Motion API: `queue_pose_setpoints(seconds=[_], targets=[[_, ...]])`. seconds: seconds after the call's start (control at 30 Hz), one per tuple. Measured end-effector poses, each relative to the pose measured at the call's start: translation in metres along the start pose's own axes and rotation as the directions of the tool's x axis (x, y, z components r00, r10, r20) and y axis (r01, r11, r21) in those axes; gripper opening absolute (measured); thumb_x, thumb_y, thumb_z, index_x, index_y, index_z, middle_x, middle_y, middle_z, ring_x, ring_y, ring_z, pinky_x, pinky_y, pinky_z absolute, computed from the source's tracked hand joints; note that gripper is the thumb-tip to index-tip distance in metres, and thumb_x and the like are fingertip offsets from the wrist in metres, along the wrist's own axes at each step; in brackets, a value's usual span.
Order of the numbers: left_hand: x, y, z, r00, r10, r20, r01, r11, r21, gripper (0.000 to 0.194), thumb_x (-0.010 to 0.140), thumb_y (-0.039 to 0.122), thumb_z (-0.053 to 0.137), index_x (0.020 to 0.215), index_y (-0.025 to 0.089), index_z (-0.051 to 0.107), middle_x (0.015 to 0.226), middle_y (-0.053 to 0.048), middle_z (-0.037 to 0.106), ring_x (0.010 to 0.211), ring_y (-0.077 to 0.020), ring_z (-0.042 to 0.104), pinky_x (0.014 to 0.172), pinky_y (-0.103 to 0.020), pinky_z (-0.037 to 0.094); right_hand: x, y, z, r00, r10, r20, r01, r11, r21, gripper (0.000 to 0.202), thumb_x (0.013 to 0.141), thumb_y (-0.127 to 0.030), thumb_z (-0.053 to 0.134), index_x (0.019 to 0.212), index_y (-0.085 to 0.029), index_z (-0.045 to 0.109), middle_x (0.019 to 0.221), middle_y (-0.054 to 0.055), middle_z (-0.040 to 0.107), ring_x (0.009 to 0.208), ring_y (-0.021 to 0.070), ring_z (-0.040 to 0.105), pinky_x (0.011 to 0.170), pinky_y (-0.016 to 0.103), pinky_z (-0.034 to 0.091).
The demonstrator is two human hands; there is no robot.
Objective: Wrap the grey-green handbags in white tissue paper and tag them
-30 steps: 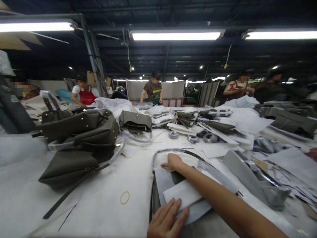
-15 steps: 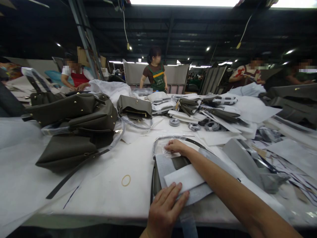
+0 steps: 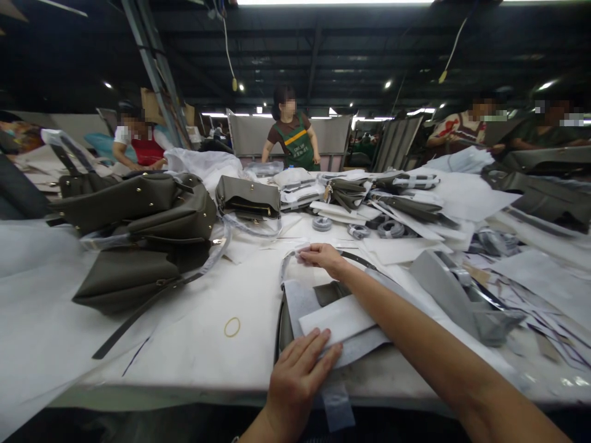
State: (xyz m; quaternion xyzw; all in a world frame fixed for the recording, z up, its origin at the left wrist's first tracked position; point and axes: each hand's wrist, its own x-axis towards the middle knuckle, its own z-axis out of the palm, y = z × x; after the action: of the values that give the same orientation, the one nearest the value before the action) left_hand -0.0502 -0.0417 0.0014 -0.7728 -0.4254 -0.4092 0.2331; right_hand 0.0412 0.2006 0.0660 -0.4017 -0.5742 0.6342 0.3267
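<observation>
A dark olive handbag (image 3: 285,326) lies at the table's front edge, partly covered by grey and white wrapping sheets. My left hand (image 3: 300,372) rests with fingers stretched flat on the folded white sheet (image 3: 339,320) over the bag. At the far side, my right hand (image 3: 325,257) is closed in a pinch on the bag's strap (image 3: 285,264), which is wrapped in clear film and arches away from me. My right forearm crosses above the bag and hides part of it. A strip of thin film (image 3: 338,406) hangs over the edge below my left hand.
A yellow rubber band (image 3: 232,327) lies left of the bag. Several olive bags (image 3: 152,246) are piled at the left, with another bag (image 3: 249,200) behind. Coiled straps (image 3: 322,224) and sheets lie further back. A grey piece (image 3: 438,289) sits right. Co-workers (image 3: 293,138) stand across the table.
My right hand has shifted slightly away and left, and the film-wrapped strap is now pinched at its top. My left hand stays flat on the sheet. The view has shifted a little.
</observation>
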Motion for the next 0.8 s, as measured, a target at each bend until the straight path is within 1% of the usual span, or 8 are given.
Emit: queue_pose_setpoints(seconds=[0.17, 0.23, 0.33, 0.43, 0.5, 0.63, 0.73, 0.8], targets=[[0.002, -0.01, 0.001, 0.994, 0.1, -0.042, -0.102, 0.993, -0.059, 0.031, 0.102, 0.015, 0.046, 0.121, 0.025, 0.068, 0.123, -0.001, 0.071, 0.116, -0.0177, 0.065, 0.089, -0.03, 0.058, 0.007, 0.012, 0.012, 0.999, 0.046, -0.009, -0.047, 0.999, -0.024, 0.006, 0.078, -0.013, 0.078, 0.079, -0.013, 0.072, 0.069, 0.004, 0.075, 0.061, 0.0108, 0.069, 0.059, 0.02, 0.054], [0.002, -0.012, 0.002, 0.992, 0.118, -0.052, -0.121, 0.99, -0.075, 0.03, 0.101, 0.015, 0.048, 0.12, 0.025, 0.069, 0.122, -0.001, 0.072, 0.115, -0.0176, 0.066, 0.09, -0.031, 0.059, 0.007, 0.016, 0.014, 0.998, 0.056, -0.021, -0.057, 0.998, -0.033, 0.008, 0.078, -0.014, 0.078, 0.077, -0.012, 0.07, 0.065, 0.002, 0.073, 0.057, 0.0096, 0.066, 0.057, 0.02, 0.053], [0.001, -0.011, 0.003, 0.996, 0.079, -0.046, -0.083, 0.993, -0.088, 0.03, 0.101, 0.015, 0.047, 0.119, 0.025, 0.069, 0.122, -0.002, 0.072, 0.116, -0.0175, 0.065, 0.091, -0.031, 0.058, 0.004, 0.014, 0.013, 0.999, 0.04, -0.028, -0.041, 0.999, -0.021, 0.01, 0.08, -0.019, 0.077, 0.079, -0.014, 0.07, 0.069, 0.002, 0.074, 0.062, 0.0099, 0.068, 0.064, 0.021, 0.055], [-0.002, -0.008, 0.004, 0.998, 0.052, -0.022, -0.054, 0.994, -0.099, 0.032, 0.102, 0.015, 0.045, 0.12, 0.024, 0.069, 0.122, -0.002, 0.072, 0.118, -0.018, 0.064, 0.091, -0.031, 0.058, -0.002, 0.003, 0.011, 1.0, -0.003, -0.005, 0.002, 1.0, -0.004, 0.012, 0.082, -0.025, 0.075, 0.082, -0.014, 0.069, 0.081, 0.005, 0.077, 0.074, 0.012, 0.072, 0.075, 0.024, 0.057], [-0.003, -0.007, 0.004, 0.999, 0.047, -0.01, -0.048, 0.993, -0.104, 0.033, 0.102, 0.014, 0.043, 0.121, 0.024, 0.068, 0.122, -0.002, 0.071, 0.118, -0.0182, 0.064, 0.092, -0.032, 0.058, -0.008, -0.006, 0.011, 0.999, -0.042, 0.018, 0.042, 0.999, -0.013, 0.016, 0.082, -0.028, 0.075, 0.082, -0.014, 0.068, 0.084, 0.007, 0.077, 0.078, 0.0133, 0.072, 0.079, 0.027, 0.057], [-0.003, -0.007, 0.004, 0.999, 0.038, 0.004, -0.038, 0.995, -0.092, 0.033, 0.103, 0.016, 0.043, 0.123, 0.025, 0.068, 0.124, -0.002, 0.071, 0.118, -0.0184, 0.064, 0.092, -0.032, 0.058, -0.037, -0.019, 0.015, 0.988, -0.14, 0.07, 0.144, 0.988, -0.061, 0.019, 0.081, -0.031, 0.075, 0.085, -0.013, 0.07, 0.086, 0.007, 0.077, 0.082, 0.0154, 0.071, 0.082, 0.028, 0.055], [-0.002, -0.007, 0.004, 0.999, 0.038, 0.017, -0.036, 0.997, -0.075, 0.033, 0.103, 0.017, 0.042, 0.123, 0.026, 0.067, 0.124, -0.001, 0.07, 0.117, -0.0181, 0.064, 0.091, -0.031, 0.057, -0.076, -0.022, 0.018, 0.964, -0.238, 0.121, 0.257, 0.951, -0.171, 0.016, 0.08, -0.031, 0.075, 0.085, -0.015, 0.072, 0.086, 0.004, 0.076, 0.083, 0.017, 0.07, 0.082, 0.027, 0.053], [-0.002, -0.007, 0.003, 0.999, 0.042, 0.028, -0.04, 0.996, -0.074, 0.034, 0.103, 0.017, 0.042, 0.125, 0.025, 0.066, 0.124, -0.002, 0.07, 0.117, -0.0182, 0.064, 0.092, -0.031, 0.057, -0.106, -0.019, 0.018, 0.934, -0.32, 0.16, 0.355, 0.884, -0.304, 0.012, 0.084, -0.03, 0.071, 0.085, -0.018, 0.073, 0.086, 0.002, 0.075, 0.084, 0.0174, 0.069, 0.081, 0.027, 0.052]])
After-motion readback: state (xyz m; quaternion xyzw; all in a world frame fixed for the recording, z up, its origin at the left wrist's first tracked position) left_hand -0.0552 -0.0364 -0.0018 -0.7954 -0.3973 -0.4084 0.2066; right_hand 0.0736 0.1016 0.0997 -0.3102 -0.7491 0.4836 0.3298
